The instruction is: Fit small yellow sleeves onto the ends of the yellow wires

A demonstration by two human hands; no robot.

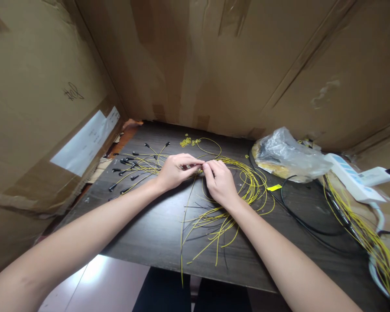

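Over the dark table, my left hand (178, 171) and my right hand (218, 180) meet fingertip to fingertip. Both are closed in a pinch at the bundle of thin yellow cables (255, 177). The exact piece between the fingertips is too small to make out. To the left of my left hand, cable ends with black connectors (126, 161) fan out across the table. Coiled yellow loops lie right of my right hand, and loose cable ends (201, 255) hang toward the front edge. Small yellow pieces (186, 141) lie in a pile behind my hands.
Cardboard walls (195, 65) stand behind and at the left. On the right are a clear plastic bag (289, 151), a white power strip (352, 177), black cables (299, 221) and more yellow cables (370, 234). A yellow tag (274, 187) lies beside the coil.
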